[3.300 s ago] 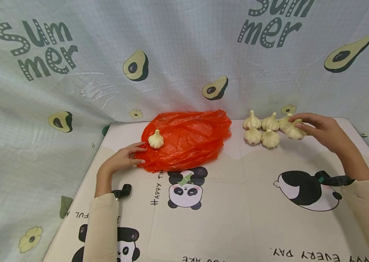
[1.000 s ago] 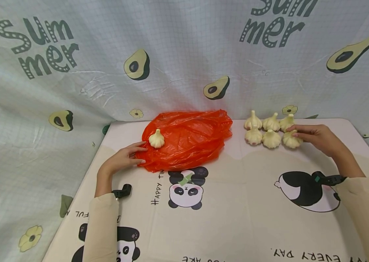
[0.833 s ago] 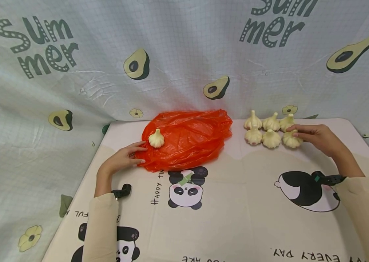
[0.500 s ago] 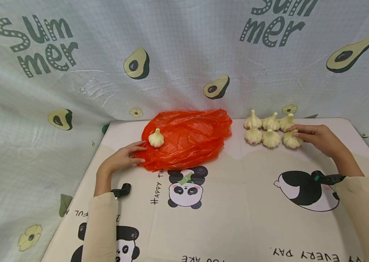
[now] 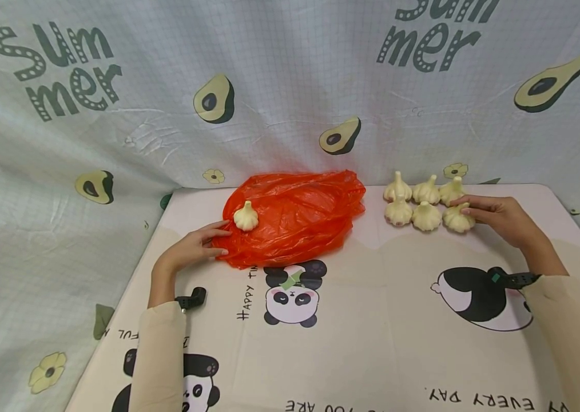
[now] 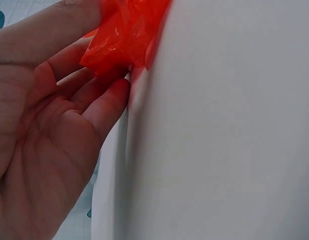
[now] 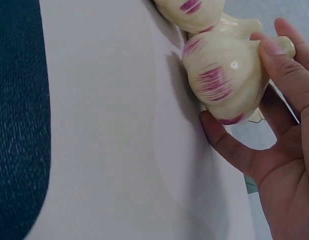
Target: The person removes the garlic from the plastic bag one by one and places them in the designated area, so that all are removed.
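Observation:
In the head view a red plastic bag [image 5: 300, 223] lies at the back of the table, with one garlic bulb [image 5: 246, 217] on its left part. My left hand [image 5: 189, 250] holds the bag's left end between thumb and fingers; the left wrist view shows the bag's crumpled corner [image 6: 117, 45] there, some fingertips hidden behind it. On the right, several garlic bulbs stand close together in two rows. My right hand [image 5: 506, 220] grips the front right bulb [image 5: 458, 218], which rests with the others. Purple streaks mark this bulb in the right wrist view, my thumb by its stem.
A pale tabletop [image 5: 362, 343] with panda prints stretches out in front. Directly behind the bag and bulbs hangs a curtain [image 5: 279, 80] with avocado prints. The other garlic bulbs [image 5: 426, 217] crowd against the held one on its left and back.
Since the earliest frame my right hand has brought its garlic bulb slightly left and down into line with the front row. Over the last second both hands have stayed put.

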The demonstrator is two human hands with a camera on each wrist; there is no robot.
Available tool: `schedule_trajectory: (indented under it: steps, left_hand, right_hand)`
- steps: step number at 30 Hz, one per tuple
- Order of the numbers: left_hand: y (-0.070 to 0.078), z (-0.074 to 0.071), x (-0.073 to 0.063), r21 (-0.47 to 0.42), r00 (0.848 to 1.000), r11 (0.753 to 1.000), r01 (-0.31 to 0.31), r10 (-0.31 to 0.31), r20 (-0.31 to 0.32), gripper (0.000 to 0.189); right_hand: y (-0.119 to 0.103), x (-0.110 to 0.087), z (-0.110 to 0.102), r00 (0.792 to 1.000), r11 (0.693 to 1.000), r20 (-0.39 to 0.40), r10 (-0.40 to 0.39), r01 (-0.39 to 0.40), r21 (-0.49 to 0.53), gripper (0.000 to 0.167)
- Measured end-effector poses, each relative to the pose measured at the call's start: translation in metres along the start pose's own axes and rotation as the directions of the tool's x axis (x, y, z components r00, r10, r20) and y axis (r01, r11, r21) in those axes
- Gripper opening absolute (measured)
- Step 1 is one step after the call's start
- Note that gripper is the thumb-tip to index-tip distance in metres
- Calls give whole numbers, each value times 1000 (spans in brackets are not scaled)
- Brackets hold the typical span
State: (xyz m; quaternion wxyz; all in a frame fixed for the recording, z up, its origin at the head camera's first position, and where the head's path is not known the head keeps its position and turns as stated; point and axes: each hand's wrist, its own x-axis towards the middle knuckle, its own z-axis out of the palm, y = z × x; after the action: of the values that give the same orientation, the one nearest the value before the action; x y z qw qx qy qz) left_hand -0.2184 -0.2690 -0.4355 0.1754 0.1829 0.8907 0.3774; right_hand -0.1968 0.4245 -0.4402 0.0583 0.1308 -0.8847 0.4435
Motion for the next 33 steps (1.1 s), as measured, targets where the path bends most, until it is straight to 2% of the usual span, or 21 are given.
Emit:
schedule_trajectory:
  steps: [9,13,18,23,33]
  left_hand:
    - [-1,0,1,15,1000,1000,0,0,2,50]
    - [-1,0,0,17,1000,1000,-3,3,4,50]
    - [0,-1,0,27,1000,1000,-14,14,-3,49]
    - [-1,0,2,40,1000,999,-14,13,12,51]
    - [-1,0,-1,41,1000,999,-14,14,4,51]
  right_hand:
    - [2,1,1,997,996,0,-74,74,50,26]
    - [1,0,0,996,995,18,-83,82,53,29]
    - [-5,-2,1,998,999,61,-34,31,44,30]
    - [-12,-8,1,997,999,73,35,-32,-40,32]
    - [-16,-11,4,999,995,41,3,1,-98,32]
